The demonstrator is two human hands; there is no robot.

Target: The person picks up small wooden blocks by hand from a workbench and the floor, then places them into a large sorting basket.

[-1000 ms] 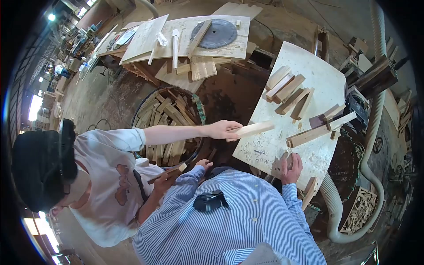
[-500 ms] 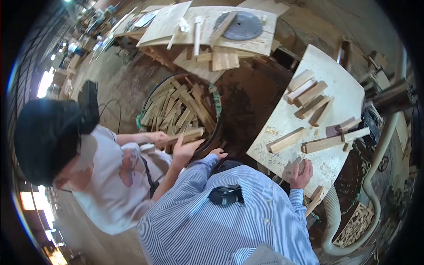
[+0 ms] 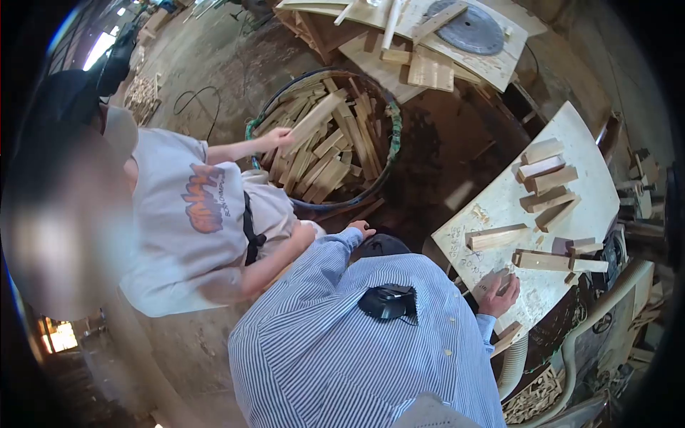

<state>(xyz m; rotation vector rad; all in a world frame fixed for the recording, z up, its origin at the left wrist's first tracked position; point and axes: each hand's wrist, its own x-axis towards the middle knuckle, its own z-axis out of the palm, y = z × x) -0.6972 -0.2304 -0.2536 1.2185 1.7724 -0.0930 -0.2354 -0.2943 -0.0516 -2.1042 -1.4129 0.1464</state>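
Through the head camera, the biggest thing I see besides the wearer is a co-worker (image 3: 171, 228) at the left. Next comes the pale surface (image 3: 596, 182) beside my right hand, then the round basket (image 3: 394, 139) packed with loose strips (image 3: 333, 170); its rim probably keeps that jumble together. On a board further off, a toothed disc (image 3: 471, 30) lies flat, a wooden piece across it.

The blocks (image 3: 498, 237) lie in small groups on the pale surface, most resting on a long side, which I judge steadies them and leaves them easy to pick up. The co-worker grips a strip (image 3: 314, 121) by one end, its far end out over the basket.

My right hand (image 3: 499, 294) rests near the surface's close edge, fingers bent and a little apart, pinching nothing, seemingly for support. My left hand (image 3: 362, 228) is loosely curled beside a dark rounded thing (image 3: 384, 245); I can't tell whether it pinches anything.
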